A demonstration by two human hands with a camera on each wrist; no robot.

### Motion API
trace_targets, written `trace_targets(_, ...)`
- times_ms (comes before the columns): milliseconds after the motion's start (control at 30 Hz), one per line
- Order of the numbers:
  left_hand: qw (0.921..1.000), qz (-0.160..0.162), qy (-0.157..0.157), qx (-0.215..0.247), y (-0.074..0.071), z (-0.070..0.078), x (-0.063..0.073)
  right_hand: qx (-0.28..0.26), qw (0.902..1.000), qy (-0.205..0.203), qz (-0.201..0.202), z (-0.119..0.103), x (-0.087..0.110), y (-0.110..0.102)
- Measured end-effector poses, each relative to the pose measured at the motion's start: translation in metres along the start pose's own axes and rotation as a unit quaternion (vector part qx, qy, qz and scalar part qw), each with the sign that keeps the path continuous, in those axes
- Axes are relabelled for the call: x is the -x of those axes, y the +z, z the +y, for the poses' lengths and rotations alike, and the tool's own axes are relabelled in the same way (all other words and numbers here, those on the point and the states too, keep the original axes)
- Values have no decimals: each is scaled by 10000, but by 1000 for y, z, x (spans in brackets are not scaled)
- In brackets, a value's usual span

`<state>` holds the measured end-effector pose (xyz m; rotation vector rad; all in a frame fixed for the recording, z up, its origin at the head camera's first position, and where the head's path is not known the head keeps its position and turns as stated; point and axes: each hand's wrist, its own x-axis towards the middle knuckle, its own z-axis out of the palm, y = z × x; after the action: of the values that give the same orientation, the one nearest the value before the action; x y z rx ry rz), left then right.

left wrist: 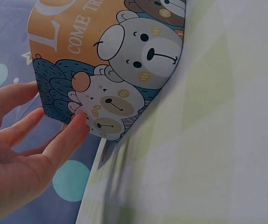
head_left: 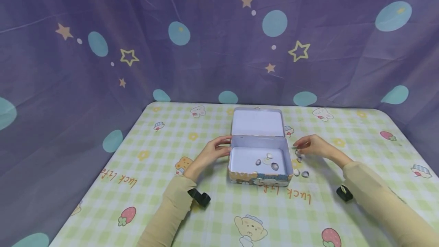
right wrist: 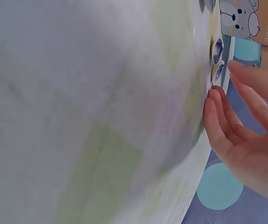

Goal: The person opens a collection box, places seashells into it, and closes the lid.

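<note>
We'd say picking up stones [head_left: 305, 174] is the step; next needs a careful pinch. Four lie on the table [head_left: 212, 220], right of one box [head_left: 260, 179], three or four inside, can't tell. Right hand [head_left: 316, 146], grip apart, at the far stones; left hand [head_left: 210, 152], fingers apart, touches box's left side.

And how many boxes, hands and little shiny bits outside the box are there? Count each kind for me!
Box: 1
Hands: 2, left hand and right hand
Bits outside: 4 that I can see; more could be hidden
Total in sight: 7
</note>
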<state>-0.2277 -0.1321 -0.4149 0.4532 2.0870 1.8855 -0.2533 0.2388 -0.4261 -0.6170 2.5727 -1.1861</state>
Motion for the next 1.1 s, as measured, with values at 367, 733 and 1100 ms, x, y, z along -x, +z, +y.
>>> trace_targets(367,9999,-75,-23,-76,-1,-2,2,3,9998,47,-200,0,-4,6)
trace_targets(733,10000,-40,51,-56,-2,-1,0,-47,9994,-173,-300,-2,-6,5)
trace_targets(1100,9999,-80,51,-36,-1,0,1,-126,9992,-267,-267,5,-7,5)
